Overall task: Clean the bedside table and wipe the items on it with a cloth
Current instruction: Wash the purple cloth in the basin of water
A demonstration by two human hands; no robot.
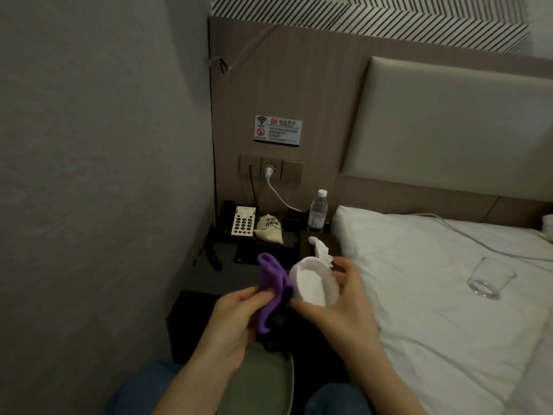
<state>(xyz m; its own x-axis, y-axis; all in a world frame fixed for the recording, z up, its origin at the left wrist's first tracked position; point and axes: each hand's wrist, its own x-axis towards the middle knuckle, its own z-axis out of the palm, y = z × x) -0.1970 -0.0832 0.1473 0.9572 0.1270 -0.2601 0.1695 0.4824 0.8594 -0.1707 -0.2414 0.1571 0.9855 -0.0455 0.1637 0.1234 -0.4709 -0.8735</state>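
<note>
— Left hand (236,319)? Gripping purple cloth (270,283), just in front of bedside table (206,274).
— Right hand (344,298)? Curled round white cup (311,283); beside cloth, near table's tissue box (317,244).

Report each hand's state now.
Left hand: fingers grip the purple cloth.
Right hand: fingers hold the white cup.

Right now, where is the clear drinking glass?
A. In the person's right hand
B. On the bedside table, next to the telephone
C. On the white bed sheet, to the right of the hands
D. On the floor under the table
C: the clear glass stands on the white bed sheet, apart from both hands and off the bedside table.
</note>
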